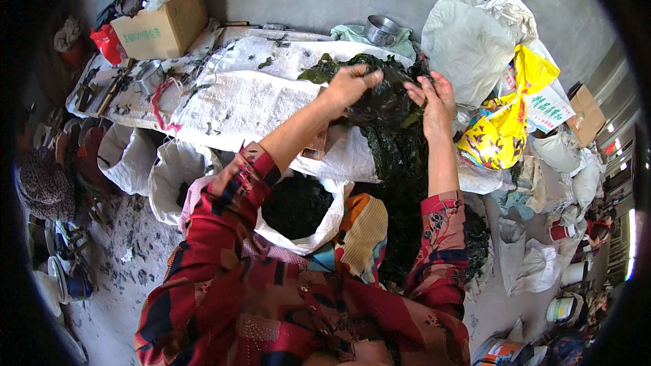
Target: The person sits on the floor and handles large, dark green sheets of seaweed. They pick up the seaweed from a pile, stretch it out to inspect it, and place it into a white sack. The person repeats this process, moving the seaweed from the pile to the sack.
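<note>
A heap of dark green, leafy seaweed [389, 112] lies on the white woven sacking [244, 96] and hangs over the table's front edge. Above it, my left hand [353, 86] has its fingers curled on a thin, dark piece of seaweed, its thumb stretched to the right. My right hand [435, 104] is at the heap's right side, palm turned inward and fingers partly spread. Blur at its fingertips hides whether they grip the seaweed. Below my forearms, a white sack [338, 203] stands with its mouth wide and dark seaweed inside.
A steel cup [380, 30] stands behind the heap on green plastic. To the right are a yellow plastic bag [501, 127] and a large white bag [465, 40]. A cardboard box [163, 28] and a metal mug [150, 76] are at the left. White sacks [127, 157] line the table's front.
</note>
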